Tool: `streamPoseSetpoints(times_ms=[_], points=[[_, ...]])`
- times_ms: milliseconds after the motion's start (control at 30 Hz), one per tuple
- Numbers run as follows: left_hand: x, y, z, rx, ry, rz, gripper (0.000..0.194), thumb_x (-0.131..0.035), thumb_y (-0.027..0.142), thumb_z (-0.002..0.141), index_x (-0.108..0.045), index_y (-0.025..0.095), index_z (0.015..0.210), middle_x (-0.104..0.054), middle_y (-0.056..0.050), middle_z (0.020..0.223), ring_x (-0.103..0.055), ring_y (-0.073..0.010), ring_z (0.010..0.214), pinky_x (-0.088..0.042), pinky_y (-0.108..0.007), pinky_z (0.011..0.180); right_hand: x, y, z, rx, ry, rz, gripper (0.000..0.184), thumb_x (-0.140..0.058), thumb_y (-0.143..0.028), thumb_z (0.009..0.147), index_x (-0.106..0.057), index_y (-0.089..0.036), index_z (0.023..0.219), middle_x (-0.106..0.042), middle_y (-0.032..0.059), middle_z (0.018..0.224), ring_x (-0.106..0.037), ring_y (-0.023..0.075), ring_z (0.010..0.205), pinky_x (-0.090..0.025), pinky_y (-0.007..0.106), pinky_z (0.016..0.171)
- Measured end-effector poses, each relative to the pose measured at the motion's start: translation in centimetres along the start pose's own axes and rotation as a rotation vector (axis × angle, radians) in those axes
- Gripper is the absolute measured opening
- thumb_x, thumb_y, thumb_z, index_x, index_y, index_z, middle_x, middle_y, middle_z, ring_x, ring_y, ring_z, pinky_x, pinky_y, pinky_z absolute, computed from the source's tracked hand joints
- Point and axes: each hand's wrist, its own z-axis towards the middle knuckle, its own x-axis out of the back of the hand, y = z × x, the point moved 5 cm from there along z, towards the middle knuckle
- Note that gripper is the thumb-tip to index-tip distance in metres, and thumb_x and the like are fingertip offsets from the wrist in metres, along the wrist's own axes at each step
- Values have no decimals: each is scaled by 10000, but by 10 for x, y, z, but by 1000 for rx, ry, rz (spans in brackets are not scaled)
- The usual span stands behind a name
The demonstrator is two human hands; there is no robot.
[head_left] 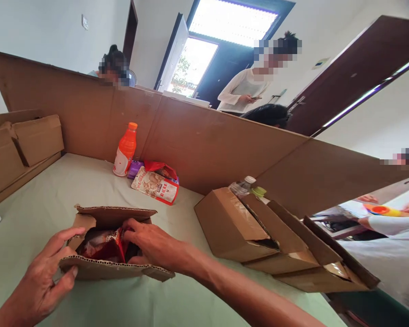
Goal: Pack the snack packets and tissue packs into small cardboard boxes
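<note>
An open cardboard box sits in front of me with its flaps folded outward. My left hand is closed on the box's left end, fingers at the back corner and thumb at the front wall. Inside lies a shiny red snack packet with a paler part at its left. My right hand reaches into the box from the right, its fingers pinching the packet's right side. The fingertips are partly hidden by the packet and the box wall.
Beyond the box stand an orange drink bottle, a purple packet and a snack pouch. Cardboard boxes stand left and right. A cardboard partition edges the green-covered table; several people are beyond.
</note>
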Motion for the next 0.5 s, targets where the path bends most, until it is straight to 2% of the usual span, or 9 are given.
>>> streamPoseSetpoints(times_ms=[133,233,333,433,500], points=[[1,0,-1,-10,-6,6,235,-435,295,1001,-641,242,900,-566,-44,1442,-586,-178,1280,-524,-245,1005,-1,-9,-1,66,-70,-233,341,-715,-452,907,-782,-181,1101,-708,128,1086,-597,287,1042,-412,436,964],[0,0,0,-8,0,13,260,-420,281,1003,-651,227,896,-579,-62,1442,-600,-191,1271,-529,-270,1017,3,-13,2,110,-132,-316,343,-659,-471,942,-799,-169,1025,-734,120,988,-582,274,991,-400,410,911],[-1,-1,1,3,-8,-6,275,-416,287,1006,-656,221,887,-580,-69,1452,-595,-201,1295,-532,-276,1021,16,-20,1,141,-180,-377,366,-692,-479,912,-799,-132,872,-730,120,875,-576,259,918,-409,381,852],[-2,-1,2,1,-17,-40,275,-415,287,1007,-658,228,892,-583,-68,1454,-598,-212,1304,-545,-281,1008,42,-23,-13,120,-72,-305,324,-752,-444,862,-764,-144,738,-698,94,785,-583,236,849,-431,362,823],[-2,-2,1,-1,9,-49,252,-422,271,1005,-652,236,910,-553,-60,1486,-578,-210,1334,-533,-285,1037,57,-16,-28,58,29,-189,261,-741,-372,877,-739,-160,725,-683,73,780,-604,220,826,-460,349,808]])
